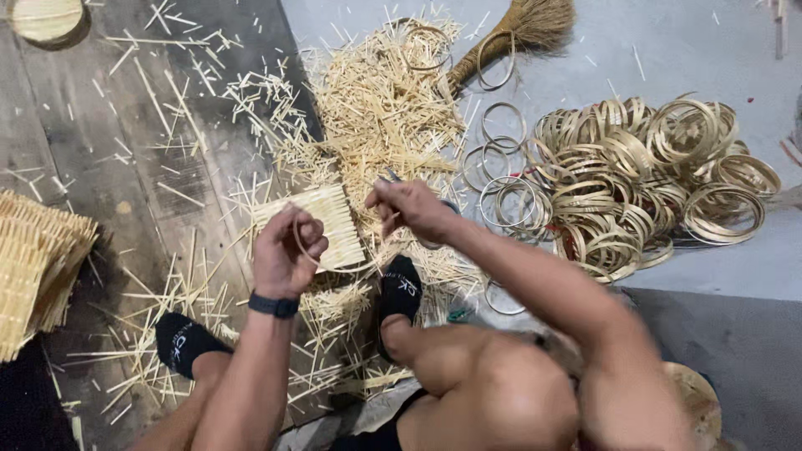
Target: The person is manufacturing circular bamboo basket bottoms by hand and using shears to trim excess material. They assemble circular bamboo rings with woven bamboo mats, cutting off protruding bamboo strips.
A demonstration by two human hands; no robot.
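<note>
Head view, only one given: a small woven bamboo mat (322,221) is taken as landmark, lying flat on the dark plank floor (100,167). The left hand (286,250) is seen at the mat's near-left edge, fingers curled shut around a thin bamboo strip (311,255) that bends in a loop over the mat's lower part; a black wristband (273,305) is worn just below. The right hand (411,209) is held just right of the mat, fingers pinched together on what looks like the strip's other end; scissors (447,207) seem tucked in the same hand, but the handles are mostly hidden, so that can't be told for sure. Behind the mat and to its right a big heap of cut bamboo slivers (376,108) is spread, w/ loose ones scattered left of it too. Well right of the mat a pile of bamboo rings (635,175) is stacked on grey floor, a few single rings between pile and mat. A broom head (535,25) is seen far behind, right. Stacked woven pieces (33,267) sit far left. Black-socked feet (399,288) are planted near the mat's front edge.
</note>
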